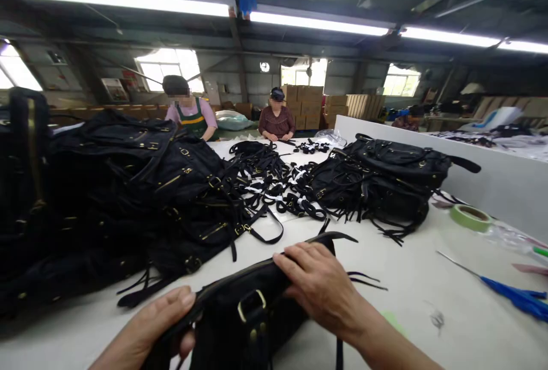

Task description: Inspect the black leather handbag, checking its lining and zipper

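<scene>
A black handbag (226, 324) with a brass buckle (252, 305) lies close in front of me on the white table. My left hand (158, 324) pinches the bag's left top corner, thumb above and fingers underneath. Over the right part of the zipped top edge, my right hand (314, 276) is closed, its fingers curled on the black material; its thumb is partly hidden. Thin black straps stick out past the bag's right end.
Piles of black bags stand at left (128, 187) and right (381, 170). Bundled black straps (274, 179) lie between them. Green tape (471, 217) and a blue-handled tool (509, 296) are at right. Two people (277, 120) sit across the table (411, 313); a partition (492, 181) runs along the right.
</scene>
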Demonstrator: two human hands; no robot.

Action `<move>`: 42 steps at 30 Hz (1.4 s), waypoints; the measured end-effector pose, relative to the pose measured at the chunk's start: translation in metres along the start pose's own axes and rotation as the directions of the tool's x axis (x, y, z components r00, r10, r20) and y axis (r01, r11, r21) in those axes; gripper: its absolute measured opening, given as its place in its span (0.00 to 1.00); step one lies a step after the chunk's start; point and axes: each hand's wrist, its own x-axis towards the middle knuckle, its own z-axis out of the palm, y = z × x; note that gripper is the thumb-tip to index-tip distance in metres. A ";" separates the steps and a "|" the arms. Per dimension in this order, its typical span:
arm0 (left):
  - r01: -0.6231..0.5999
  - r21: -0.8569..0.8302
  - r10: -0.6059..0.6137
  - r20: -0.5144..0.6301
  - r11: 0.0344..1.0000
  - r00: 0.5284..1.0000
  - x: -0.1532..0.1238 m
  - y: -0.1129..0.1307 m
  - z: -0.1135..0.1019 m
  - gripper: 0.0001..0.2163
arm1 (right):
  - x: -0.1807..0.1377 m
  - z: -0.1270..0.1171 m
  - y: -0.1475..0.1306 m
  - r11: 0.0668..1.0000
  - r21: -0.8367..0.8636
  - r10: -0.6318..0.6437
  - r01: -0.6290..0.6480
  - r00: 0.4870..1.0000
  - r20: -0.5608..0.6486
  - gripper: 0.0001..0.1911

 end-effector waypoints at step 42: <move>0.202 -0.156 -0.172 0.183 0.967 0.968 -0.075 -0.117 -0.079 0.18 | -0.021 0.093 -0.072 0.798 0.536 -0.557 0.277 0.679 0.478 0.32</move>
